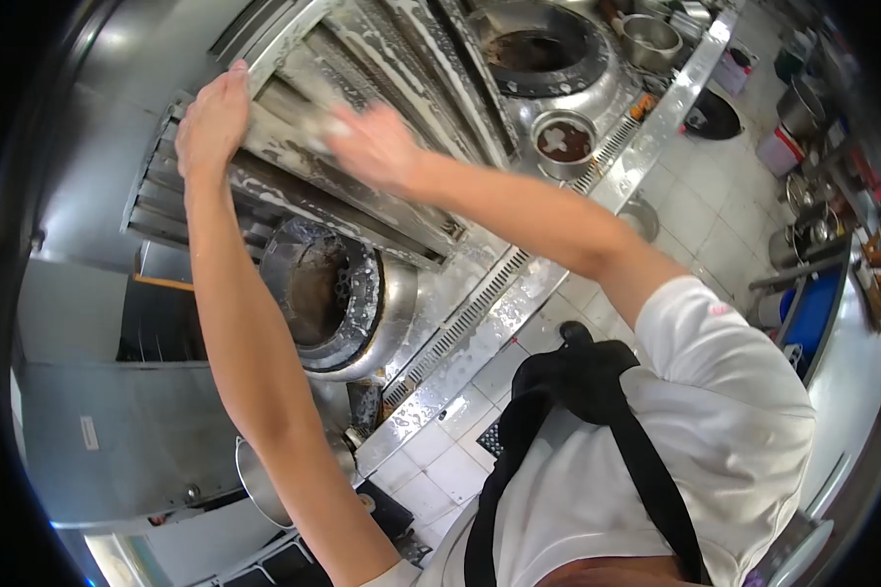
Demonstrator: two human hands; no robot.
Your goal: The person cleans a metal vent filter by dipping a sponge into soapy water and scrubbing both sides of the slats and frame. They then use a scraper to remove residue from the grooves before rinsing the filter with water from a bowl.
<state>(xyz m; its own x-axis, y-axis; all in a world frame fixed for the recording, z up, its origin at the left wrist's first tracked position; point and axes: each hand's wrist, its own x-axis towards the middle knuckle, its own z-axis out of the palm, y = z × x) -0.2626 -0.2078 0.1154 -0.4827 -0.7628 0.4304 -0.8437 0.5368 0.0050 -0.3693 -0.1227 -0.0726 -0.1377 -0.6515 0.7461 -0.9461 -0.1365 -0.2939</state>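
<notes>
A large slatted metal panel (362,108), streaked with white suds, stands tilted over the stove. My left hand (215,119) grips the panel's left edge, its fingers wrapped over the frame. Over the middle of the slats is my right hand (377,147), blurred by motion. Something pale shows at its fingertips, too smeared to make out. Below the panel sits a round wok burner (313,289) with suds on its ring. A metal pot (563,142) holding reddish-brown liquid and foam stands to the right of the panel.
A second wok burner (538,49) lies at the top, beside a steel pot (651,41). The wet steel counter edge (519,318) with its slotted drain runs diagonally. White floor tiles (680,210) and a shelf (803,293) with cookware are to the right.
</notes>
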